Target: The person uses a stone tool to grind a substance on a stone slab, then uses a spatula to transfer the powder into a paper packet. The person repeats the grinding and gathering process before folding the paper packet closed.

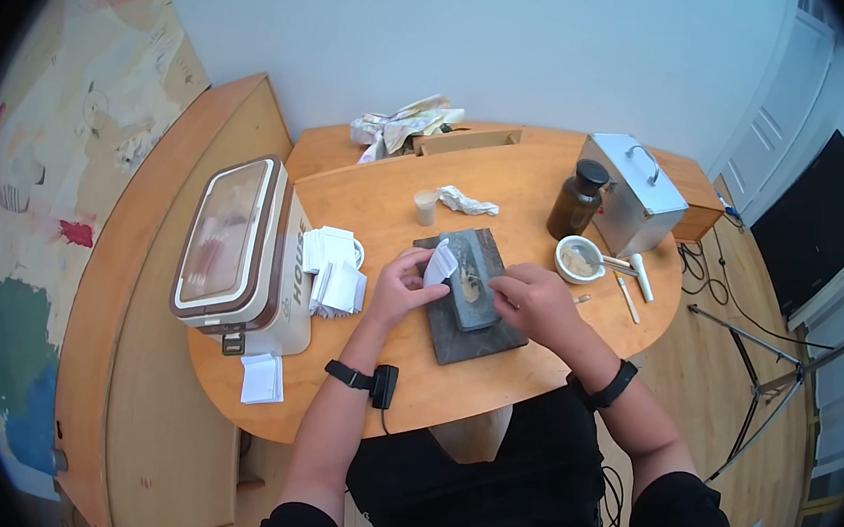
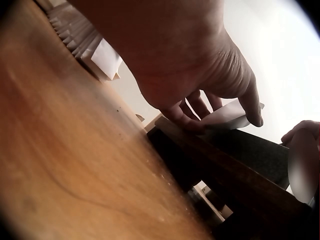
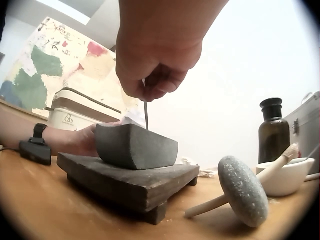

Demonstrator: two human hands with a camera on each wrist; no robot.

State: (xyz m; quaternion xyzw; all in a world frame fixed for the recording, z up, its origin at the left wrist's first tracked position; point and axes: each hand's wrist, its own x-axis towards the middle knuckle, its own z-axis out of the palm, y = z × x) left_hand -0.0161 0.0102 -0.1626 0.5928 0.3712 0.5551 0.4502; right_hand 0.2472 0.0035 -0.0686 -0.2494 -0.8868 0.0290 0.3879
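A grey stone grinding trough (image 1: 479, 321), with pale powder (image 1: 470, 288) inside, sits on a dark wooden stand (image 1: 470, 350). My left hand (image 1: 400, 287) holds a folded white paper (image 1: 441, 263) between thumb and fingers at the trough's left rim. In the left wrist view, the paper (image 2: 227, 116) shows under the thumb. My right hand (image 1: 539, 304) pinches a thin dark rod (image 3: 146, 115) over the trough. The rod's lower end is hidden behind the trough wall in the right wrist view. Beside the stand rests a stone grinding wheel (image 3: 243, 192) on a wooden handle.
Folded white papers (image 1: 337, 276) are stacked left, beside a cream storage box (image 1: 242, 258). A white mortar (image 1: 576, 262), its pestle (image 1: 641, 279), a brown bottle (image 1: 576, 205) and a metal case (image 1: 638, 202) stand right. A small cup (image 1: 425, 207) and crumpled tissue (image 1: 469, 202) lie behind.
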